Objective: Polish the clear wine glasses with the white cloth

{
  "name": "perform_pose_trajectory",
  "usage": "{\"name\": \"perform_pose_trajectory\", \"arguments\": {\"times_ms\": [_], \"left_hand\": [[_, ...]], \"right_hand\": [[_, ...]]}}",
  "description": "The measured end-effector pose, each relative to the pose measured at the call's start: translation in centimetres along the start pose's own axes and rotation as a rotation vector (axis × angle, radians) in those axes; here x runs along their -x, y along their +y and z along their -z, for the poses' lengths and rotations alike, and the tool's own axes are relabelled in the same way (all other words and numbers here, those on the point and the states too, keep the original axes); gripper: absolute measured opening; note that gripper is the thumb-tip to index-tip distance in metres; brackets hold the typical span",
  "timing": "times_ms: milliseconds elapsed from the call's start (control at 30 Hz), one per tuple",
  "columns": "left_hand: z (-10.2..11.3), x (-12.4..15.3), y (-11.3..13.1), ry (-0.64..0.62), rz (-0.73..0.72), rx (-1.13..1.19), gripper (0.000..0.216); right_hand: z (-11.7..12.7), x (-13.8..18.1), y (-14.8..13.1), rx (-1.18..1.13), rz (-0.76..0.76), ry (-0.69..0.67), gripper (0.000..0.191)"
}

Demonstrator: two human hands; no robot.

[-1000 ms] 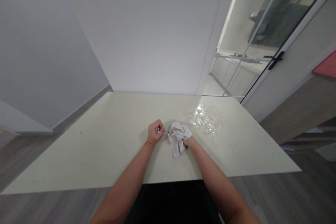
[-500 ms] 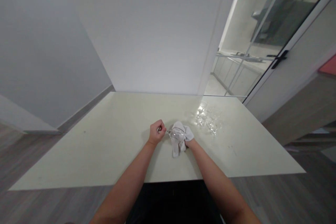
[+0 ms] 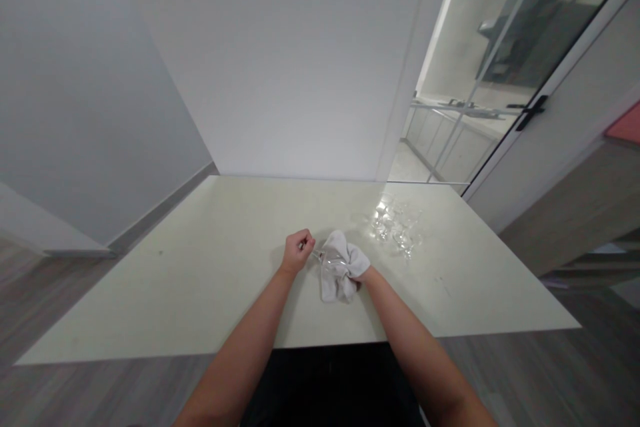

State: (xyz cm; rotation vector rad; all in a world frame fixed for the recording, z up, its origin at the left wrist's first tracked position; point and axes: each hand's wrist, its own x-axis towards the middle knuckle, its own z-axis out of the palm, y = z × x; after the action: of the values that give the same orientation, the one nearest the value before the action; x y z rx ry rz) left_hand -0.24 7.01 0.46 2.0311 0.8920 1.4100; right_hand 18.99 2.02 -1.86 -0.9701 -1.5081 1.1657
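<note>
My left hand is closed around the stem end of a clear wine glass, which lies sideways between my hands. The bowl of the glass rests against a light grey cloth. My right hand grips that cloth from the right side; most of its fingers are hidden under the folds. Both hands are over the near middle of the pale table.
Several clear glasses stand grouped at the table's back right, their outlines hard to separate. A white wall rises behind the table. To the right is a glass-paned door with a black handle.
The cloth has shifted around the bowl, its hanging part spreading slightly left, as my right hand turned a little. My left hand keeps its hold and has barely moved.
</note>
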Motion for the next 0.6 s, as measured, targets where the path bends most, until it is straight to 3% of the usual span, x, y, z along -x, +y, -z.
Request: {"name": "perform_pose_trajectory", "arguments": {"times_ms": [333, 600], "left_hand": [[-0.1, 0.0, 0.0, -0.008, -0.025, 0.018, 0.038], [0.0, -0.1, 0.0, 0.001, 0.026, -0.021, 0.039]], "right_hand": [[-0.3, -0.3, 2.1, -0.115, 0.012, 0.156, 0.06], [-0.1, -0.2, 1.3, -0.005, -0.023, 0.081, 0.056]]}}
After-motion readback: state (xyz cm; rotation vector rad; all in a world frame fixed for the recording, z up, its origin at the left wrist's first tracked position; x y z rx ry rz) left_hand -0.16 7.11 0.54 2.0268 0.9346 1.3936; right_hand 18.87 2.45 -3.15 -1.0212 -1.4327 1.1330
